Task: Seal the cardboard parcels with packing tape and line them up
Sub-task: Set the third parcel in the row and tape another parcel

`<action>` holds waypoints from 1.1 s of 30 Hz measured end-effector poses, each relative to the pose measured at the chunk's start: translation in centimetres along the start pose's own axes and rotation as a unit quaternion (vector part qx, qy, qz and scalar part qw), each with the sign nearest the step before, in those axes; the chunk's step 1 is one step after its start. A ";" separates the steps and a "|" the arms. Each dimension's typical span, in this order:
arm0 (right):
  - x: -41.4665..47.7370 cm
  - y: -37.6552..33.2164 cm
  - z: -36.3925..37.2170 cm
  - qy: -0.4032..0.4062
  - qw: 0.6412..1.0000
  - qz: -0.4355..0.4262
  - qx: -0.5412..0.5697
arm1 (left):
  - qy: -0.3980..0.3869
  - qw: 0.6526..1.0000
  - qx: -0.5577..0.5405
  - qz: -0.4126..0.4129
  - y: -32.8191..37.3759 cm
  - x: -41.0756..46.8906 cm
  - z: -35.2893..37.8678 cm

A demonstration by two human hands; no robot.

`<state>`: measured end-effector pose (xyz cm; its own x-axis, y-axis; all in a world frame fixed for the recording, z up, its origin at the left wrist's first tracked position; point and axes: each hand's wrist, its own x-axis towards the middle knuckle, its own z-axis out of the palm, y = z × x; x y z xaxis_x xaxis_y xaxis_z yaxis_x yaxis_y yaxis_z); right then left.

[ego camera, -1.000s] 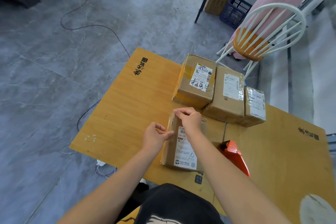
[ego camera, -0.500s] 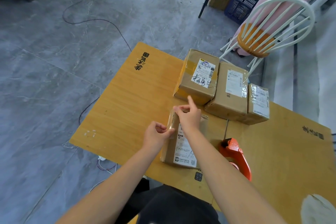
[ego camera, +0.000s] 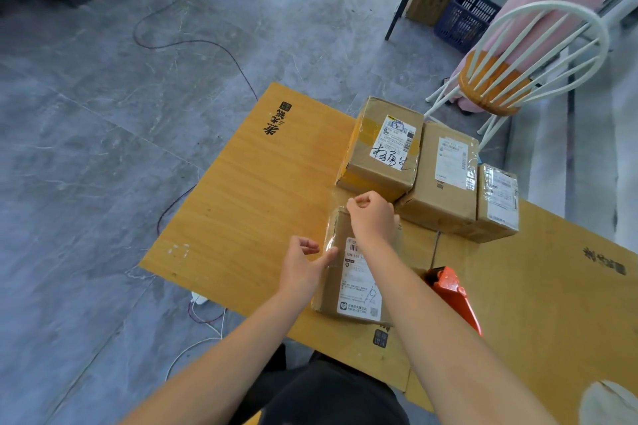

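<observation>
The left hand (ego camera: 302,267) lies as before, thumb straight against the left side of the near parcel (ego camera: 345,290) on the table (ego camera: 241,200), its other fingers loosely curled and holding nothing. The right hand (ego camera: 373,217) has folded in the forefinger it pointed half a second ago; its fingertips (ego camera: 359,202) now pinch together over the parcel's far edge. Whether clear tape lies between them is hard to make out. The forearm hides the parcel's right side and part of the red tape dispenser (ego camera: 448,290).

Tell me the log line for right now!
step: sealing near parcel | left hand: thumb on its side | right hand: curled at far end | tape gun: on table
</observation>
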<state>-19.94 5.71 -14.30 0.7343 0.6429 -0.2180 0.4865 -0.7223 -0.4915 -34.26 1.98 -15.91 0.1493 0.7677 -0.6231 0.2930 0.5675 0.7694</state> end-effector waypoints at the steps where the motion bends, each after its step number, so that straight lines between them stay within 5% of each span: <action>1: -0.1 0.4 -0.4 -0.003 1.000 -0.016 -0.024 | -0.002 1.000 0.005 0.002 -0.1 -0.3 0.0; 7: -3.0 6.2 -1.3 0.004 0.999 -0.039 -0.011 | 0.019 0.995 0.077 0.052 -0.4 0.1 -1.2; 11: -7.7 8.5 -1.6 0.022 0.998 0.000 0.051 | 0.131 0.928 0.278 0.208 0.2 0.9 -1.1; 16: -10.6 8.1 -0.4 0.085 0.966 0.096 0.225 | 0.168 0.882 0.321 0.302 -0.5 1.7 -0.2; 26: -9.1 8.6 -3.3 0.240 0.948 -0.018 0.209 | 0.199 0.810 0.353 0.424 -1.7 2.0 0.1; 30: -10.0 9.2 -2.2 0.107 0.981 -0.154 0.049 | 0.188 0.781 0.373 0.464 -2.3 2.5 0.8; 33: -11.2 9.3 -0.4 -0.028 0.988 -0.150 0.018 | 0.186 0.782 0.379 0.459 -2.6 2.8 1.0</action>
<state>-23.44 -8.31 -16.07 0.5320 0.8403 -0.1047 0.6597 -0.4888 -0.5708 -33.64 2.41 -19.80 0.3826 0.8609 0.3353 0.7194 -0.5053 0.4767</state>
